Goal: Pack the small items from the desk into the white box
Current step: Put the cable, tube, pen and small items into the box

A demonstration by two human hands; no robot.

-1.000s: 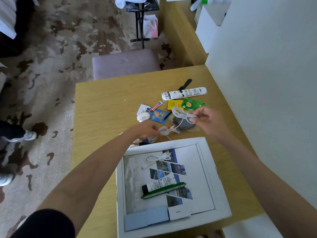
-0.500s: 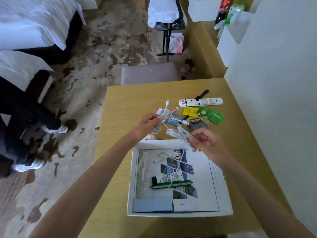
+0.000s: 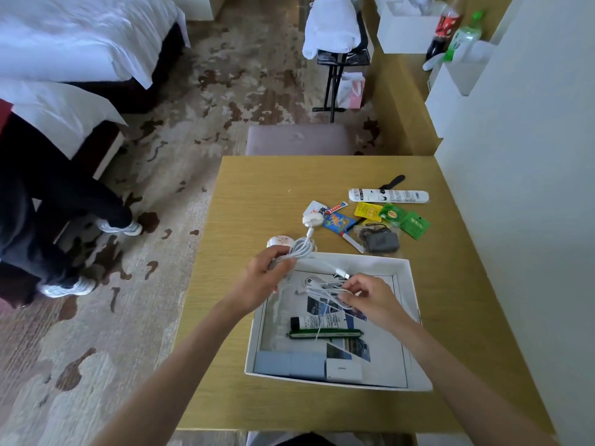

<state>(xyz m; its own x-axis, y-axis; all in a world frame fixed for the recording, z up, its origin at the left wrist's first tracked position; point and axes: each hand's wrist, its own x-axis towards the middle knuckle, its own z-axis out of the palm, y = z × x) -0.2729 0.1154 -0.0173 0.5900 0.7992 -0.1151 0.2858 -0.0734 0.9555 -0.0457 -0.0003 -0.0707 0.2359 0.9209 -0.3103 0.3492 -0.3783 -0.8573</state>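
White box (image 3: 370, 262) sits open on the worktop (image 3: 257, 194), with a black-capped tube (image 3: 322, 321) and a green stick (image 3: 325, 333) inside. Left grip (image 3: 267, 278) is curled round a coiled white charger cable (image 3: 302, 247) at the box's far left corner, its plug (image 3: 312, 220) on the worktop; right grip (image 3: 370, 297) pinches a second cable bundle (image 3: 325, 288) over the box. Sachets (image 3: 392, 215) and a grey pouch (image 3: 378, 239) lie beyond the box.

1. The left hand (image 3: 265, 278) grips a white cable bundle (image 3: 301, 249), hiding its lower loops.
2. Just beyond it, a round white item (image 3: 279, 241) is half covered.
3. The right hand (image 3: 373, 299) pinches a second cable (image 3: 322, 286), covering one end.
4. Print on the packets (image 3: 394, 215) beyond it is unreadable.
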